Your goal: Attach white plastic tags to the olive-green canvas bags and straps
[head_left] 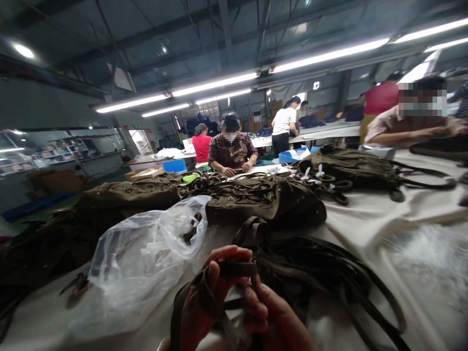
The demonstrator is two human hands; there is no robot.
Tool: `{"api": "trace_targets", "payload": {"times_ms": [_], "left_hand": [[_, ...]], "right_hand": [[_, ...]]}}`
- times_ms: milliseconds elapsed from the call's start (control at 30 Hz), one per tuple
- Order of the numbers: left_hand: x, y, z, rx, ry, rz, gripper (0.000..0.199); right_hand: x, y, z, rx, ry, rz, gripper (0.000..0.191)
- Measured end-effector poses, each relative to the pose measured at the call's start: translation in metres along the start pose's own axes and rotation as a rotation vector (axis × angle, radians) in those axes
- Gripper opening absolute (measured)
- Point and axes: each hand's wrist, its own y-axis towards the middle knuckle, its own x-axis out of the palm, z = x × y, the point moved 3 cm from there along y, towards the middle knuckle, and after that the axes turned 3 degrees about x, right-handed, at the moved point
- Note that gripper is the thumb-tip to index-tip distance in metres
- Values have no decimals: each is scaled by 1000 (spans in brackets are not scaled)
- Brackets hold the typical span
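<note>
Low in the middle of the head view, both hands are on one olive-brown fabric strap [234, 269]. My left hand [199, 297] is closed round it, with the strap looped over the fingers and hanging past the wrist. Fingers of my right hand [268, 307] pinch the strap near its end, where a small metal piece shows at the fingertips. More dark straps [329, 273] lie in a loose heap just right of my hands. A clear plastic bag [142, 263] with dark pieces inside rests on my left.
Olive fabric bags [263, 200] are piled across the table [351, 219] in front of me. Clear plastic [431, 263] lies at the right. A co-worker [232, 146] sits opposite, another person [413, 112] works at the right, and several more people are farther back. Blue boxes [174, 166] stand beyond.
</note>
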Motion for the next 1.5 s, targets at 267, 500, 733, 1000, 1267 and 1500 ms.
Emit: {"api": "trace_targets", "payload": {"times_ms": [267,500,733,1000,1267,1500], "left_hand": [[-2,-12,-1,163,176,-307,42],[-4,-23,-22,144,137,-506,35],[6,-69,-24,-377,-322,-414,39],[-33,-72,-68,-490,-611,-314,21],[-57,-66,-74,-653,-306,116,53],[-78,-79,-75,-504,609,-141,27]], "right_hand": [[1,-28,-13,-198,-158,55,24],[-17,-61,-35,-271,-485,269,29],[-15,-102,-80,-534,-618,546,38],[-48,-129,-112,-723,-642,805,48],[-90,-169,-100,-673,-613,1114,50],[-90,-191,-77,-464,-1006,1180,49]]}}
